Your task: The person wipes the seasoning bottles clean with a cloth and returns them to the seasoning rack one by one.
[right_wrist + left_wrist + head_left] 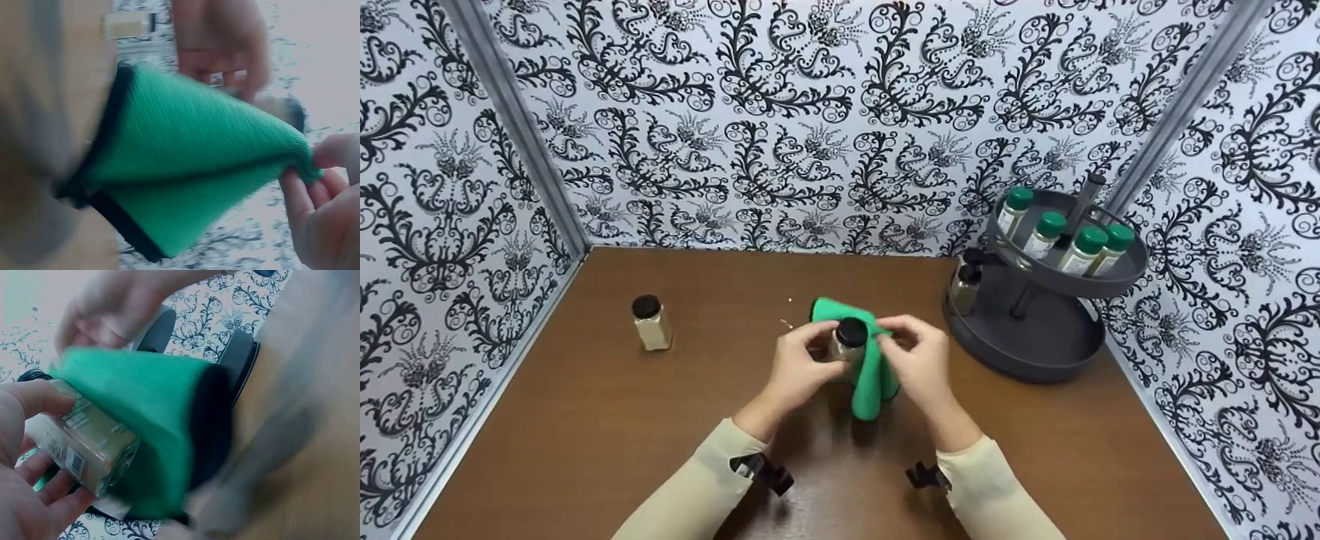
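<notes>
Near the middle of the table, my left hand [804, 362] grips a clear spice jar [93, 436] with a black lid [852, 332]. A printed label and a barcode show on the jar in the left wrist view. My right hand [917, 360] pinches one end of a green cloth [208, 135] with dark edging. From those fingertips the cloth hangs down beside the jar, on its right. Part of the cloth lies behind the jar in the head view.
A second black-lidded jar [653, 324] stands on the brown table [720, 405] at the left. On the right, a dark two-tier turntable [1035, 352] holds several green-capped jars [1084, 251] above and black-lidded jars [965, 289] below. Small pale specks [787, 324] lie behind the left hand.
</notes>
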